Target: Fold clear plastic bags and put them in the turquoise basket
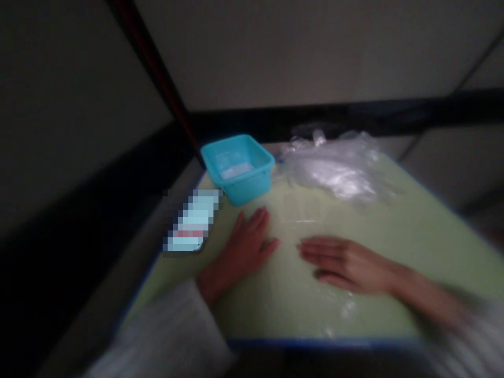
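A clear plastic bag or sheet (pixel 305 294) lies flat on the yellow-green tabletop (pixel 417 236); its outline is faint, with shiny creases near the front edge. My left hand (pixel 249 244) rests at its left side, thumb apart from the stretched fingers. Palm down, my right hand (pixel 342 262) reaches in from the right with its fingers straight and close together, over the clear plastic. Neither hand grasps anything. Between the fingertips of both hands there is a small gap.
A turquoise plastic basket (pixel 252 186) with something pale inside stands at the back left. Beside it on the right is a crumpled heap of clear plastic bags (pixel 334 168). A blurred-out flat, phone-like object (pixel 192 223) lies by the left edge. Walls rise behind the table.
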Tool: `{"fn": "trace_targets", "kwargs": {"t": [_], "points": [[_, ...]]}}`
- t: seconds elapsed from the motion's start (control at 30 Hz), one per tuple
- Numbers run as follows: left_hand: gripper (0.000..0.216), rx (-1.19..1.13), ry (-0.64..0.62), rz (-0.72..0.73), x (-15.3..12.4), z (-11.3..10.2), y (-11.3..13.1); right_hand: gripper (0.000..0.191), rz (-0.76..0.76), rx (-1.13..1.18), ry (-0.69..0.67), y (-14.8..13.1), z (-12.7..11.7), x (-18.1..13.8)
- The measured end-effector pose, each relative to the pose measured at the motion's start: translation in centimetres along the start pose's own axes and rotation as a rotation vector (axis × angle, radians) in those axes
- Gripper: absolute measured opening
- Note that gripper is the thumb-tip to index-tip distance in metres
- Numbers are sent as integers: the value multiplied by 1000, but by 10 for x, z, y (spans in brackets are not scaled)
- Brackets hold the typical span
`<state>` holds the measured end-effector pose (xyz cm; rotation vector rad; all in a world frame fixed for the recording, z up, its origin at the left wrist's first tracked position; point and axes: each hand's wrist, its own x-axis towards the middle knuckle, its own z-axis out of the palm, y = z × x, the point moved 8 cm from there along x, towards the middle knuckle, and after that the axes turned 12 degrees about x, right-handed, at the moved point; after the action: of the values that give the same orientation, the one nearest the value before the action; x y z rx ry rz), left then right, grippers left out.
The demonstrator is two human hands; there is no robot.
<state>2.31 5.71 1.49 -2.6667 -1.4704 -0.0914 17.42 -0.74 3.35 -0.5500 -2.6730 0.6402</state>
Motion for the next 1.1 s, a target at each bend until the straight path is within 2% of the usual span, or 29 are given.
{"fn": "trace_targets", "kwargs": {"t": [0.3, 0.47, 0.53, 0.57, 0.67, 0.77, 0.93, 1.1], "points": [[62, -11, -13, 34, 15, 9, -11, 45, 31, -55, -32, 11, -1, -3], [50, -94, 148, 90, 25, -7, -7, 37, 77, -103, 59, 21, -14, -6], [45, -180, 223, 175, 22, -17, 5, 35, 123, -120, 121, 31, -25, -11], [44, -231, 232, 272, 19, -21, 17, 35, 149, -128, 149, 36, -31, -15], [45, -326, 207, 586, 1, -29, 54, 36, 211, -149, 215, 50, -45, -25], [53, -350, 168, 798, -18, -32, 81, 35, 252, -178, 219, 59, -51, -32], [58, -320, 88, 951, -34, -27, 101, 35, 278, -226, 175, 66, -49, -35], [60, -279, 12, 959, -38, -21, 105, 35, 288, -241, 158, 68, -47, -36]]}}
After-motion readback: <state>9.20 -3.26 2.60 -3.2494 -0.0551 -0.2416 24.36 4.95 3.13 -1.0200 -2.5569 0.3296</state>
